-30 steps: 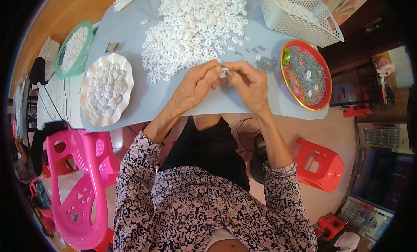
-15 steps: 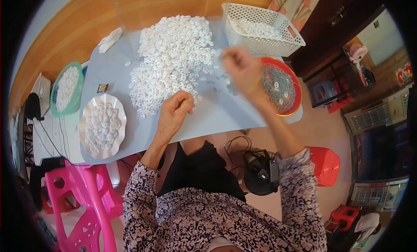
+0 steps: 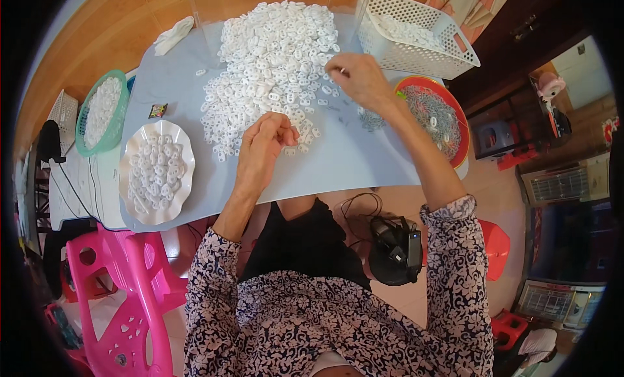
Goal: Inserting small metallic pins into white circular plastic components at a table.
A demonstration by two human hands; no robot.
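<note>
On the table a big heap of small white oval plastic pieces with two holes (image 3: 276,45) spreads toward me. At its near edge my left hand (image 3: 260,146) is closed, fingers curled and thumb against them; what they hold is hidden. By the heap's right edge my right hand (image 3: 364,83) hovers with its fingers pinched. A tiny pale bit shows at those fingertips, too small to name. Between that hand and the red basin (image 3: 463,117) lies a little pile of grey metal bits (image 3: 372,121). The basin holds many more, with a few white pieces on top.
A scalloped white plate (image 3: 184,198) of white pieces stands at the left, near a small wrapped packet (image 3: 158,110). Beyond it is a green basket (image 3: 121,114). A white perforated basket (image 3: 416,60) stands back right. Pink chair (image 3: 140,279) at lower left.
The whole view has shifted a little. My right hand, blurred by motion before, is now sharper and closer to the heap's edge. My left hand stays closed at the heap's near side.
</note>
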